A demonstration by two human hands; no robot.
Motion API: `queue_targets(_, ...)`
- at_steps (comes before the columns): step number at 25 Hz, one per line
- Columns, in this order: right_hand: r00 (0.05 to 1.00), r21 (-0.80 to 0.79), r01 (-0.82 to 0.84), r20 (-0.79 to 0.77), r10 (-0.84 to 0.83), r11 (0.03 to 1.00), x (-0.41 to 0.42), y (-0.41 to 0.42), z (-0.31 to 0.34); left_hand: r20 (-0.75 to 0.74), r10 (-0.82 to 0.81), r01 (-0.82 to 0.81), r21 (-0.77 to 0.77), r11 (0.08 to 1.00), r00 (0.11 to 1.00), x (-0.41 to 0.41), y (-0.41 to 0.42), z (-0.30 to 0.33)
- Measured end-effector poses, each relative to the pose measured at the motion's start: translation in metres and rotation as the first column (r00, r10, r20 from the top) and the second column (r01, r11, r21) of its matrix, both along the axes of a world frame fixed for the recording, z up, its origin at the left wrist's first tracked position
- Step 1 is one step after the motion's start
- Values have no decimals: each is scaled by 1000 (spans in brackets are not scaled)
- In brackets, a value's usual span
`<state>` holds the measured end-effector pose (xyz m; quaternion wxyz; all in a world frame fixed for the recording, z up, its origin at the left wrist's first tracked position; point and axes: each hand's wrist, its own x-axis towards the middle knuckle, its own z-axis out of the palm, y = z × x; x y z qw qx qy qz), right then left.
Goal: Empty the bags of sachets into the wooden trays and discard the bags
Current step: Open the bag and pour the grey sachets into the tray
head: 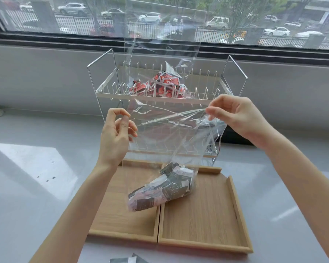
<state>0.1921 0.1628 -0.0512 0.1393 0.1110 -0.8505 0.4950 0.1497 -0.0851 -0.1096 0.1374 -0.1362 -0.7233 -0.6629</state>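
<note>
I log a pale grey countertop (36,168) carrying two wooden trays side by side, left tray (122,221) touching right tray (207,215), a two-tier wire rack (103,95) behind them, and dark sachets (129,260) at the near edge.

Both bare forearms reach forward and up, the left hand (116,134) with palm turned inward and fingers curled in a loose pinch, the right hand (235,118) raised slightly higher, thumb and fingertips pressed together.
</note>
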Motion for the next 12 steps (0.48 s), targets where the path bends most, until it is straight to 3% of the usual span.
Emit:
queue_targets(8,997,260,45,42,-57,965,8,8,-27,49,-27,24,53,998,998,3,-3,-5)
queue_targets(12,995,102,86,43,-91,991,7,13,-9,63,-10,8,38,999,998,2,-4,-4)
